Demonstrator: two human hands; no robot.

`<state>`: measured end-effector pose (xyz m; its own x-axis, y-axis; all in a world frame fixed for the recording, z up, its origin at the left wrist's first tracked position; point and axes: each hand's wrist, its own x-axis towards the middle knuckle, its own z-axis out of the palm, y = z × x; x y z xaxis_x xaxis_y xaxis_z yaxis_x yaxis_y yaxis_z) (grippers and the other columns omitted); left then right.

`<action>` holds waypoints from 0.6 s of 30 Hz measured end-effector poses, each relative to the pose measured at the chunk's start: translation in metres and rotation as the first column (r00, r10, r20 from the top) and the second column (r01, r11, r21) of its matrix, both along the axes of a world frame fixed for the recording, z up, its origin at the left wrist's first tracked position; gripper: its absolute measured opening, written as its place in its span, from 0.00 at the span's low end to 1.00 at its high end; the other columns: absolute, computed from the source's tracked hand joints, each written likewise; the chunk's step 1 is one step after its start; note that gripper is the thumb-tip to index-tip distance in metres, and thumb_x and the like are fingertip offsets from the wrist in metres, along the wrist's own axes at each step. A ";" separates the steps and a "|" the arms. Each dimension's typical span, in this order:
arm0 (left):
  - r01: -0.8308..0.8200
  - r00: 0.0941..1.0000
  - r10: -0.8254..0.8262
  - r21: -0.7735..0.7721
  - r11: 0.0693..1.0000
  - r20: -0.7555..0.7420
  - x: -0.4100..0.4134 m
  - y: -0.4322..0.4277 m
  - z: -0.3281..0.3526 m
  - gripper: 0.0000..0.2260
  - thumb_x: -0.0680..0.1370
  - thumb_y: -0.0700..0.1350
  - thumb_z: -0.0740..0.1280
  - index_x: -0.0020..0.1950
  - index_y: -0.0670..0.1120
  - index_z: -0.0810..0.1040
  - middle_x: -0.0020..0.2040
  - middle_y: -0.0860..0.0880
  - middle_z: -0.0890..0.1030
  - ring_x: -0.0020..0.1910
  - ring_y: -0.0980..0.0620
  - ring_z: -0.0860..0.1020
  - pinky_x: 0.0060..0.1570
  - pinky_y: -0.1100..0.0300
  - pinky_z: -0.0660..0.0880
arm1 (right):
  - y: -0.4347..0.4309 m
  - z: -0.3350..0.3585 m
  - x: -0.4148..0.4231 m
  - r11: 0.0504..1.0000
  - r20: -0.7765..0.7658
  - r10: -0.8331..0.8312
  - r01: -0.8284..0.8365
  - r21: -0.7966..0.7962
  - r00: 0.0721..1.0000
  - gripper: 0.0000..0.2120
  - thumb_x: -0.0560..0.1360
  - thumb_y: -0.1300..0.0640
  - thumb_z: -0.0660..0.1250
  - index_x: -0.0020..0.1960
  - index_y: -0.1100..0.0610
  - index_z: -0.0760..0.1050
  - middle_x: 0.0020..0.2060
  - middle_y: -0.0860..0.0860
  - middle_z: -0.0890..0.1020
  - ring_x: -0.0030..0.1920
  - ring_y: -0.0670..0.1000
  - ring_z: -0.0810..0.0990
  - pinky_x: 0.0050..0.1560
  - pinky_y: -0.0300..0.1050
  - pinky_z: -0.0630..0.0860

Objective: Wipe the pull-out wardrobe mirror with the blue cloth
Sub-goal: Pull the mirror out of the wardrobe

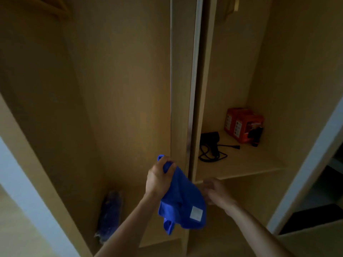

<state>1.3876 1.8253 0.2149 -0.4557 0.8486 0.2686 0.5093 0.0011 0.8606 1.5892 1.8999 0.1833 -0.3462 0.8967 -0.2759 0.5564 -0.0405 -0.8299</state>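
- Task looks barely begun, as I judge it: your left hand (160, 178) has its fingers clamped on the top of the blue cloth (182, 201), which hangs loose in front of the wardrobe's centre, not pressed to any surface.
- Your right hand (215, 191) sits just right of the cloth, fingers loosely curled w/ nothing in them; blurred, so can't tell if it touches the cloth's edge.
- Pull-out mirror (194, 89): only a thin metallic edge shows, tucked edge-on betw. the two compartments. No glass face visible, so it seems not yet pulled out.
- Left to do, prob.: slide the mirror out, then wipe the whole face. No wiping can be judged done from here.
- Left compartment (120, 80): tall, open; a bluish-purple bundle in clear wrap (110, 214) leans at the bottom. Can't tell what it is.
- Right compartment shelf (241, 164): black hair dryer (211, 143) w/ cord coiled beside it near the front-left; two red-orange boxes (243, 125) at the back, close together; a small dark item in front of them, too dim to name.
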 end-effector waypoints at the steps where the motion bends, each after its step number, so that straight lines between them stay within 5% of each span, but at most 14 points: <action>1: -0.010 1.000 0.010 -0.003 1.000 -0.015 0.001 0.002 0.002 0.06 0.83 0.49 0.66 0.57 0.53 0.81 0.51 0.55 0.83 0.49 0.59 0.80 0.47 0.66 0.76 | 0.000 0.005 -0.002 1.000 0.005 0.005 -0.005 0.010 1.000 0.19 0.82 0.57 0.62 0.72 0.54 0.67 0.57 0.50 0.78 0.49 0.50 0.81 0.42 0.42 0.80; 5: -0.067 0.994 0.068 0.013 0.998 -0.089 0.000 0.012 0.012 0.08 0.83 0.49 0.66 0.60 0.53 0.82 0.54 0.52 0.83 0.51 0.53 0.81 0.54 0.55 0.78 | 0.008 0.033 -0.009 0.988 0.019 0.046 -0.049 0.148 0.999 0.15 0.82 0.54 0.62 0.69 0.52 0.71 0.58 0.48 0.78 0.54 0.49 0.80 0.55 0.46 0.81; 18: -0.057 0.962 0.085 0.114 0.992 -0.258 0.001 0.072 0.081 0.13 0.84 0.55 0.63 0.66 0.57 0.79 0.57 0.49 0.80 0.53 0.46 0.81 0.48 0.56 0.74 | 0.057 0.135 -0.068 0.849 -0.004 0.028 -0.021 0.528 1.000 0.28 0.81 0.47 0.62 0.79 0.47 0.57 0.71 0.46 0.72 0.67 0.49 0.74 0.63 0.47 0.75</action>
